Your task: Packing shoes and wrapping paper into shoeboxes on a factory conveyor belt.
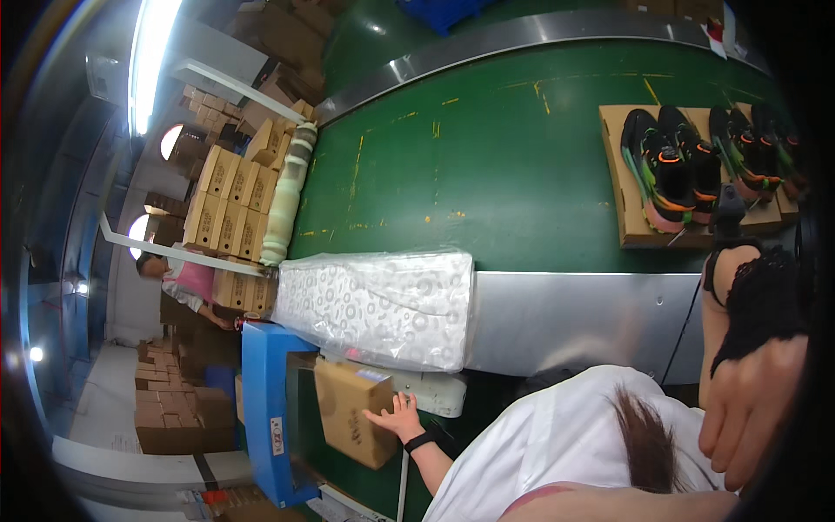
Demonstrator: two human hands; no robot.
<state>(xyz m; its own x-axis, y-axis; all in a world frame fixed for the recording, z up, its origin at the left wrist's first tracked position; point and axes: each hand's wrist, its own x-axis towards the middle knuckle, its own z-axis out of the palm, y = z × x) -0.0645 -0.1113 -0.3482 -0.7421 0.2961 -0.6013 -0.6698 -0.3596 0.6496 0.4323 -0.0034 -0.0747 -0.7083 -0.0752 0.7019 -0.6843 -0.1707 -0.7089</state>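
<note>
1. Box (352, 422), brown cardboard, sits low beside the blue frame (265, 409); left hand (398, 418) rests spread-fingered on its edge.
2. Right hand (748, 409) hangs loose, holding nothing.
3. Patterned tissue stack (374, 304) overhangs above.
4. Green belt (487, 157) lies open beyond; shoes (696, 165) on cardboard far right.

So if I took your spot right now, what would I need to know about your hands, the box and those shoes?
Left hand: open, fingers spread, resting on the brown cardboard box below the belt's edge.
Right hand: empty, fingers loose, hanging by the metal rim.
Sneakers: lying on a cardboard tray on the green belt, untouched.
Patterned paper stack: lying on the rim above the box.
Done: the box is under the hand.
Left: no shoe lifted, no sheet taken.
</note>
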